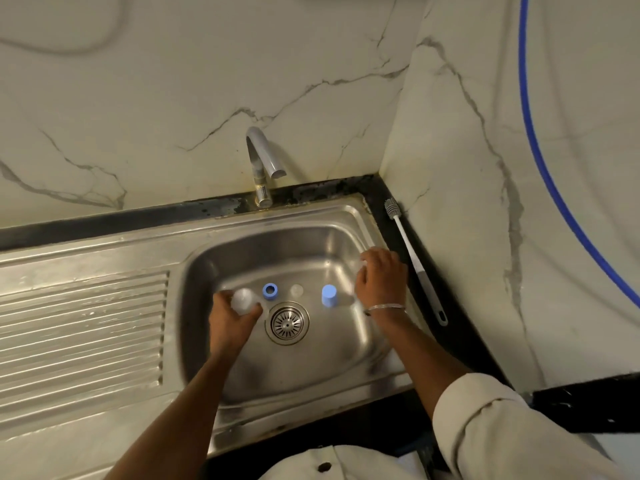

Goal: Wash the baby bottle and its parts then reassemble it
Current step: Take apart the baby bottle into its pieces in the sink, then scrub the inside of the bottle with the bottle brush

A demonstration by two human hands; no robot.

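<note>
Two hands in the stainless steel sink basin [349, 223]; landmark = round slotted drain strainer [289, 323] in its floor.

- Left hand [233, 318]: just left of the strainer, fingers curled round the clear plastic baby bottle body [244, 299], which lies low in the basin.
- Right hand [381, 280]: right of and beyond the strainer, near the basin's right wall. Fingertips pinch a small translucent piece [362, 264]; too blurred to identify.
- On the basin floor just beyond the strainer, in a row and apart from each other: blue plastic screw ring [269, 291] on the left, open side up; pale translucent round part [296, 290] in the middle; light blue plastic cap [329, 295] on the right, closed end up.
- Ribbed steel drainboard [83, 323]: left of the strainer.
- White-handled bottle brush with grey bristles [412, 258]: on the dark counter edge, right of the strainer, outside the basin.
- Chrome curved tap [263, 164]: far behind the strainer, at the marble wall.
</note>
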